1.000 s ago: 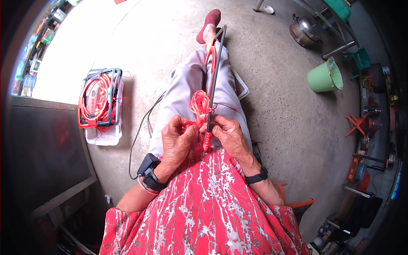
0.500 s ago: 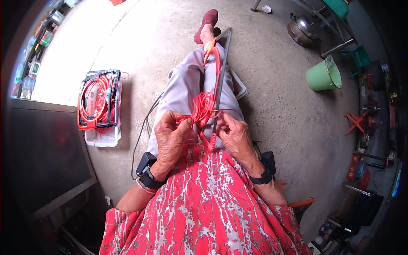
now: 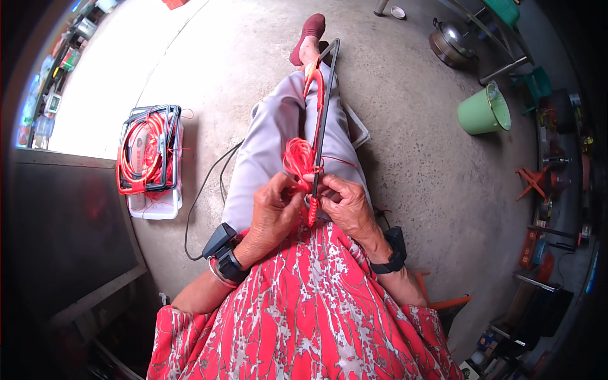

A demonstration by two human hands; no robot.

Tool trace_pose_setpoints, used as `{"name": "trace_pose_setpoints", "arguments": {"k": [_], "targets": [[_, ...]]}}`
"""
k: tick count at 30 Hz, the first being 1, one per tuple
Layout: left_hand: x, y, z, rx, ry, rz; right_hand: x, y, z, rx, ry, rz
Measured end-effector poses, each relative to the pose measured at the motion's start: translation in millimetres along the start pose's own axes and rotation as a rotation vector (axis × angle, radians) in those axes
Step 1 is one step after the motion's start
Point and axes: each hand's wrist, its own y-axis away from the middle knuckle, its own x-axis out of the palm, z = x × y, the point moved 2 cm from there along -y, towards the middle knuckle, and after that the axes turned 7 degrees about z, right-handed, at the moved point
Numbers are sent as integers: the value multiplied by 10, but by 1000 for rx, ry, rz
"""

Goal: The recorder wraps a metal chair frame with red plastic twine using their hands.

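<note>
A dark metal frame point(image 3: 325, 95) lies lengthwise along my lap, with a red band following part of it. Its near end is wrapped tightly in red cord point(image 3: 313, 212). My left hand point(image 3: 273, 209) is closed on the red cord, close against the rod; a looped red bundle of that cord point(image 3: 299, 156) stands just beyond the fingers. On the rod's other side, my right hand point(image 3: 348, 204) pinches at the frame just above the wrapping. Its fingertips partly hide the contact, and a loose strand shows beyond them.
On the floor at left, more dark frames with red bands point(image 3: 149, 149) rest on a white plastic tub point(image 3: 155, 206). A black cable point(image 3: 204, 209) curves beside my leg. To the right stand a green bucket point(image 3: 482, 111), a lidded metal pot point(image 3: 451, 47) and crowded shelves.
My left hand has moved right, toward the rod, bringing the red cord against it. The bundle now sits rounder and upright beyond my fingers. My right fingers have closed in at the rod.
</note>
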Motion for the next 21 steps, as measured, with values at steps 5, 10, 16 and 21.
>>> {"name": "trace_pose_setpoints", "arguments": {"k": [5,10,16,21], "targets": [[37,-10,32,-101,287,50,-31,7,18,18,10,83],[23,-53,18,-104,320,129,-57,-33,48,-100,243,44],[25,-70,-76,-282,543,86,-61,-54,123,-134,280,67],[52,-86,6,-223,551,34,-32,-3,119,-111,188,20]]}}
